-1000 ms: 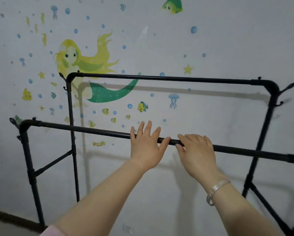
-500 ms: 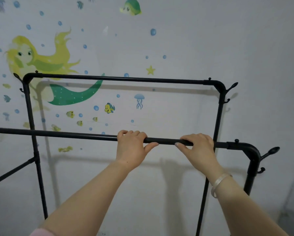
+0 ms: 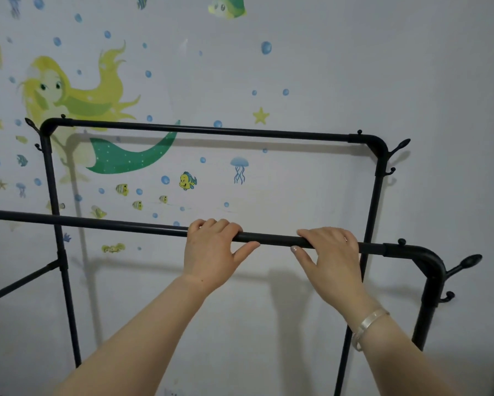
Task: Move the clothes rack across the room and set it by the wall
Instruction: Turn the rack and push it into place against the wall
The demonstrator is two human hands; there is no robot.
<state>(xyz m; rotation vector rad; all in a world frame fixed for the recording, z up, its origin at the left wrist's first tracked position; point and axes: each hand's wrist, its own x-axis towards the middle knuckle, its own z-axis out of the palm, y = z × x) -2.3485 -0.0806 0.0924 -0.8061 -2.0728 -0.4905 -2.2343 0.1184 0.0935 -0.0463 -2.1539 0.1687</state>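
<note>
We have the black metal tube clothes rack (image 3: 211, 130) standing right in front of us, its far rail close to the pale wall (image 3: 354, 67) and throwing a shadow on it, its near rail crossing at about chest height. Our left hand (image 3: 211, 252) wraps over that near rail, fingers curled on top and thumb free below; our right hand (image 3: 330, 254), just beside it and nearer the rounded corner, lies over the rail with fingers folded across it, a silver bangle (image 3: 368, 327) on the wrist. Both hands grip the same bar, a little apart. We judge that we are in the final placing step, nudging the frame up to the wall. The rack's feet are out of view, so we cannot tell whether it sits flush. Next we need an even push with both hands, keeping the 2 rails parallel to the wall with its mermaid sticker (image 3: 77, 104), then a clean release.
</note>
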